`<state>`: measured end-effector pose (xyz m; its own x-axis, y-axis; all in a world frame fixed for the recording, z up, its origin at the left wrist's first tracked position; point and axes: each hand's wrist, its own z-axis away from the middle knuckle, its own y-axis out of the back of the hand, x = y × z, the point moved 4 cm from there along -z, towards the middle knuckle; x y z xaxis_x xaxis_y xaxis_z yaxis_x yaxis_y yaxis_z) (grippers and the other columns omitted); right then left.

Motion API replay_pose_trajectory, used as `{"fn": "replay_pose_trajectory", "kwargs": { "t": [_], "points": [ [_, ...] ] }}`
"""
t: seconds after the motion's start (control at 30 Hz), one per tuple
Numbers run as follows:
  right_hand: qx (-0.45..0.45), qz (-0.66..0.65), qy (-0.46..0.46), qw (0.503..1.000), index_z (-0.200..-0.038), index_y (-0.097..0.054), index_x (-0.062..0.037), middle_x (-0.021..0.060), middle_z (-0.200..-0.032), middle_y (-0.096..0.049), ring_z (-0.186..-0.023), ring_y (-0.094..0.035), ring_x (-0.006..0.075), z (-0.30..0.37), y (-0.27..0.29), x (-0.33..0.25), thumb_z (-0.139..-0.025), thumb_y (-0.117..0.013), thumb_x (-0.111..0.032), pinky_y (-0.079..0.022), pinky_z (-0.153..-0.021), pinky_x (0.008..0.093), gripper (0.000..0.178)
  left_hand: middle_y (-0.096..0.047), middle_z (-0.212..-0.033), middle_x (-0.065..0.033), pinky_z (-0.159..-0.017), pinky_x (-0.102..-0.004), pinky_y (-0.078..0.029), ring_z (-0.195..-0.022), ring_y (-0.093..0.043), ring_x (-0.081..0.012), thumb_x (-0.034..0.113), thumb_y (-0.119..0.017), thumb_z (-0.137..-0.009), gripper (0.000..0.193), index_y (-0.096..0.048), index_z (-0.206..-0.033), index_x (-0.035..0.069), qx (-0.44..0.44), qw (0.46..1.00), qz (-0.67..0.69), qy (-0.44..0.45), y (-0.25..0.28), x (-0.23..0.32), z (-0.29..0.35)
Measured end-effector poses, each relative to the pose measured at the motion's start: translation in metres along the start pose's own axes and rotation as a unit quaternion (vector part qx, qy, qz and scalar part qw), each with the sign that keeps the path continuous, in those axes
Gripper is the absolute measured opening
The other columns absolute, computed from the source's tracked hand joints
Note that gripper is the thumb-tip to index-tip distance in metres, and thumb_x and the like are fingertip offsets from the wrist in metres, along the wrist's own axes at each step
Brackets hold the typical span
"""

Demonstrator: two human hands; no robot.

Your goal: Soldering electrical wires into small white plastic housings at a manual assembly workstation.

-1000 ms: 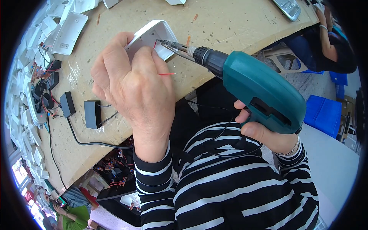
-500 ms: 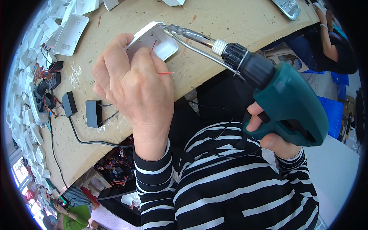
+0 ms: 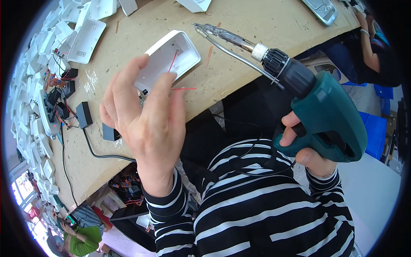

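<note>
My right hand (image 3: 306,154) is wrapped round the grip of a dark green soldering gun (image 3: 332,113), two fingers at its trigger. The gun's metal tip, with a thin tube running beneath it, points up-left above the table. A white plastic box shell (image 3: 184,60) lies on the table with its hollow side up. Over its near left end is my left hand (image 3: 147,115), open, with thumb and fingers apart. One red wire (image 3: 173,62) stands inside the shell, and another red wire (image 3: 184,88) sticks out past my fingers. A small metal part (image 3: 142,96) shows between the fingers, partly hidden.
White shells (image 3: 87,40) are heaped along the left side. Black adapters (image 3: 84,115) and a white power strip (image 3: 51,115) with cables lie near them. Below the table edge stands a bin of red-wired parts (image 3: 128,184). Other people sit at far right and lower left.
My left hand has opened and drawn back slightly from the shell, showing more of its inside. The soldering gun's tip has moved right, away from the shell's rim.
</note>
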<state>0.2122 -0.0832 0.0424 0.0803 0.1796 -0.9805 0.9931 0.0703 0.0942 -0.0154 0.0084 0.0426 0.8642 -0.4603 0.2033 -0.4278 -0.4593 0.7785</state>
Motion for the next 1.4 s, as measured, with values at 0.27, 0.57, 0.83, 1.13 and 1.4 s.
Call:
{"fn": "replay_pose_trajectory", "kwargs": {
  "t": [0.27,0.57,0.83,1.13,1.4],
  "points": [
    [-0.011,0.000,0.017,1.000,-0.118,-0.051,0.0111,0.0199,-0.105,-0.063,-0.077,-0.065,0.0172,0.000,0.000,0.001,-0.078,-0.078,-0.029,-0.053,-0.066,0.0263,0.063,-0.062,-0.095,-0.0003,-0.082,-0.0317,-0.032,-0.087,-0.056,-0.0190,0.012,-0.075,-0.066,0.021,-0.069,-0.085,0.012,0.014,0.997,0.018,-0.070,-0.006,0.001,0.006],
    [-0.017,0.001,0.000,1.000,-0.119,-0.051,0.0100,0.0187,-0.106,-0.063,-0.078,-0.065,0.0172,0.005,0.002,0.006,-0.079,-0.077,-0.028,-0.052,-0.069,0.0267,0.061,-0.059,-0.075,0.0036,-0.073,-0.0294,-0.028,-0.069,-0.052,-0.0140,0.009,-0.073,-0.072,0.016,-0.070,-0.087,0.014,0.086,0.996,0.031,-0.005,-0.015,-0.001,0.003],
    [-0.057,0.011,-0.064,0.996,-0.123,-0.052,0.0070,0.0203,-0.113,-0.061,-0.085,-0.065,0.0172,0.012,0.007,0.015,-0.079,-0.077,-0.015,-0.053,-0.075,0.0282,0.055,-0.059,-0.099,-0.0024,-0.080,-0.0359,-0.027,-0.085,-0.054,-0.0189,0.013,-0.072,-0.070,0.006,-0.069,-0.075,0.012,0.108,0.991,-0.076,0.033,-0.019,0.005,-0.008],
    [-0.001,0.048,-0.053,0.997,-0.125,-0.048,0.0107,0.0162,-0.099,-0.067,-0.080,-0.070,0.0157,0.005,-0.002,0.025,-0.070,-0.083,-0.011,-0.057,-0.067,0.0243,0.068,-0.060,-0.097,0.0002,-0.082,-0.0391,-0.027,-0.088,-0.055,-0.0202,0.011,-0.070,-0.069,0.003,-0.069,-0.072,0.010,0.079,0.992,-0.085,0.051,-0.030,0.001,-0.014],
    [-0.008,0.085,-0.050,0.995,-0.123,-0.050,0.0103,0.0148,-0.097,-0.068,-0.075,-0.070,0.0140,-0.002,-0.005,0.026,-0.071,-0.083,-0.015,-0.055,-0.064,0.0219,0.066,-0.058,-0.095,0.0011,-0.080,-0.0389,-0.027,-0.089,-0.053,-0.0201,0.011,-0.070,-0.069,0.002,-0.069,-0.070,0.011,0.070,0.991,-0.096,0.060,-0.032,0.003,-0.018]
  ]
}}
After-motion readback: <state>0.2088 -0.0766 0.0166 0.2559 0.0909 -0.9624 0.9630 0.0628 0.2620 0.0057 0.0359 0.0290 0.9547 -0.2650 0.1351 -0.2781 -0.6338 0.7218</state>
